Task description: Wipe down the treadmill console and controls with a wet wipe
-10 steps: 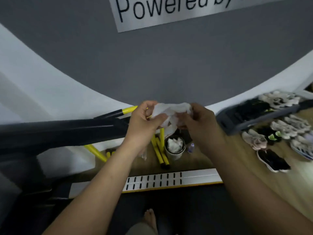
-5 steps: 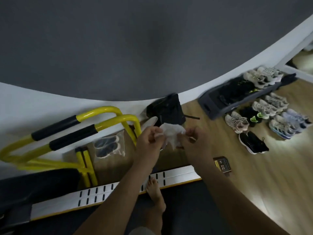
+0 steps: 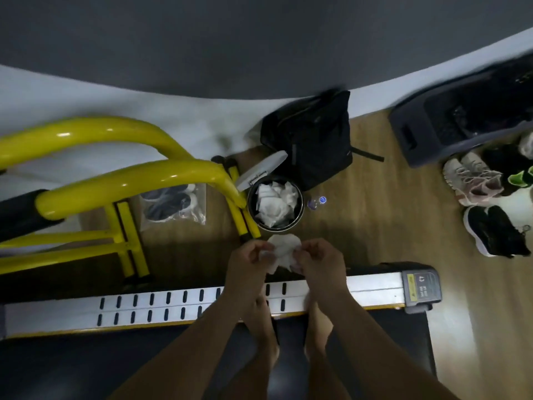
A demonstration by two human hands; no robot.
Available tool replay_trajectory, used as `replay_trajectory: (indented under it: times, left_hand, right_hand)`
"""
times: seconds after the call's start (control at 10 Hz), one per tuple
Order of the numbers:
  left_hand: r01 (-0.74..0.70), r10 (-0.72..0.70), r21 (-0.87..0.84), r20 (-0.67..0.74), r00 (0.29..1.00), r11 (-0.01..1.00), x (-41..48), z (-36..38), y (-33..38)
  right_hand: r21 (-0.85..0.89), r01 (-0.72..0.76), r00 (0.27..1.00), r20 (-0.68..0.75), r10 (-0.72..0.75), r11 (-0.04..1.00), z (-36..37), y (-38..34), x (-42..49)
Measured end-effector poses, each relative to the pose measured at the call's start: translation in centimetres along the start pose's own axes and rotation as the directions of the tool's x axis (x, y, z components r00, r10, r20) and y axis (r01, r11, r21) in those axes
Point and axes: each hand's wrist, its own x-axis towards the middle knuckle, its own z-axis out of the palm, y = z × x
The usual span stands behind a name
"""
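Pinches a crumpled white wet wipe [image 3: 284, 251] between left hand [image 3: 248, 262] and right hand [image 3: 321, 261], fingers of both curled narrow round its edges. Holds it above the wooden floor, between the slotted treadmill side rail [image 3: 144, 307] and a round bin [image 3: 300, 210] just beyond. Inside the bin, used white wipes; lid [image 3: 261, 168] tilted open. Left of the bin, touching or nearly so, a yellow metal frame [image 3: 115, 174]; right, a small bottle [image 3: 315, 202]; behind, a black backpack [image 3: 314, 137]. Farther right, sneakers [image 3: 473, 180]. Part of the rail hidden behind the forearms.

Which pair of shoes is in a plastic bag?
The dark pair beside the yellow frame; the sneakers at right lie unbagged on the floor.
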Motion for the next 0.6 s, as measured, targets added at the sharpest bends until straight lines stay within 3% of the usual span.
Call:
replay_trajectory:
  times: [0.2, 0.3, 0.4, 0.5, 0.6]
  left_hand:
    - [0.025, -0.021, -0.043, 0.082, 0.996, 0.999, 13.8, 3.1, -4.8]
    - [0.12, -0.119, -0.005, 0.113, 0.986, 0.993, 19.5, 3.6, -6.9]
    - [0.233, -0.23, -0.019, 0.093, 0.969, 0.972, 22.0, 3.6, -9.4]
    - [0.333, -0.322, -0.099, 0.113, 0.94, 0.938, 20.9, 3.5, -9.1]
    - [0.318, -0.282, -0.222, 0.18, 0.942, 0.922, 18.3, 3.5, -6.7]
  right_hand:
    - [0.064, -0.005, 0.998, 0.064, 0.001, 0.998, 3.7, 5.2, 15.3]
    - [0.035, -0.049, 0.986, 0.162, 0.043, 0.998, 5.5, 7.0, 23.0]
    - [-0.13, -0.05, 0.982, 0.175, 0.072, 0.99, 5.9, 10.0, 26.4]
    - [-0.127, -0.109, 0.98, 0.15, 0.128, 0.986, 4.9, 10.6, 25.6]
    - [-0.059, -0.163, 0.974, 0.147, 0.17, 0.985, 2.6, 8.7, 22.2]
